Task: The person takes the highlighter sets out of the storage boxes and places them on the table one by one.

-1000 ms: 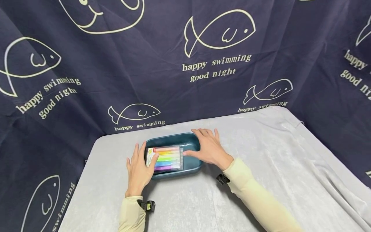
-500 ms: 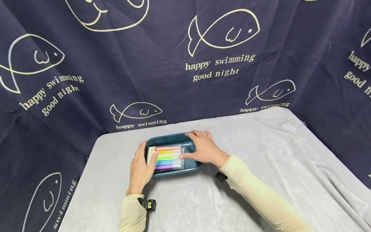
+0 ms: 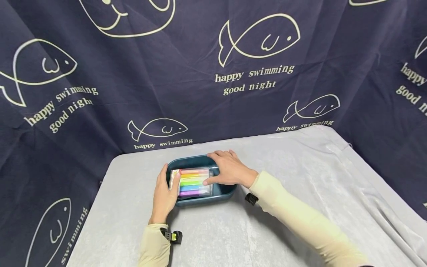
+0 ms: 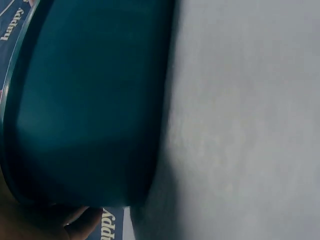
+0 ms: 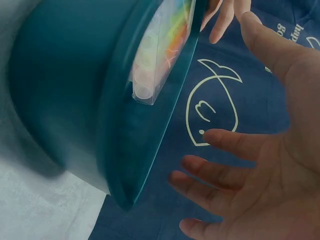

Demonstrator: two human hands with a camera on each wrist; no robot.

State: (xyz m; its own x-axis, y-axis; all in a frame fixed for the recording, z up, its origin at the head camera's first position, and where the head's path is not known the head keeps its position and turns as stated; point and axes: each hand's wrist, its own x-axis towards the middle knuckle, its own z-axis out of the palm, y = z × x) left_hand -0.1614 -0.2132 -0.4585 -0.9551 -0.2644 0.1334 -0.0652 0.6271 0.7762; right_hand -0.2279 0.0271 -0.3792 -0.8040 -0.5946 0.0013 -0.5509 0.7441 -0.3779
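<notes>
A dark teal plastic basin (image 3: 203, 202) stands on the cloth-covered table. Inside its left part lies a clear pack of rainbow-coloured marker pens (image 3: 193, 182). A clear edge shows beneath that pack, perhaps a second one. My left hand (image 3: 165, 196) holds the basin's left end, fingers along the outer wall and thumb over the pack's left end. In the left wrist view, fingers (image 4: 82, 222) curl against the basin's end wall. Over the right half of the basin hovers my right hand (image 3: 230, 171), its fingers spread and relaxed, the thumb near the pack's right end. The right wrist view shows its palm holding nothing.
A pale grey cloth (image 3: 287, 159) covers the table, wrinkled toward the right edge. Behind it and at both sides hangs a dark blue curtain (image 3: 197, 74) printed with fish. Each wrist carries a black strap (image 3: 251, 199).
My right hand has moved left over the basin, toward the pack's right end. My left hand stays at the basin's left end, its fingers drawn closer together. The view has shifted slightly.
</notes>
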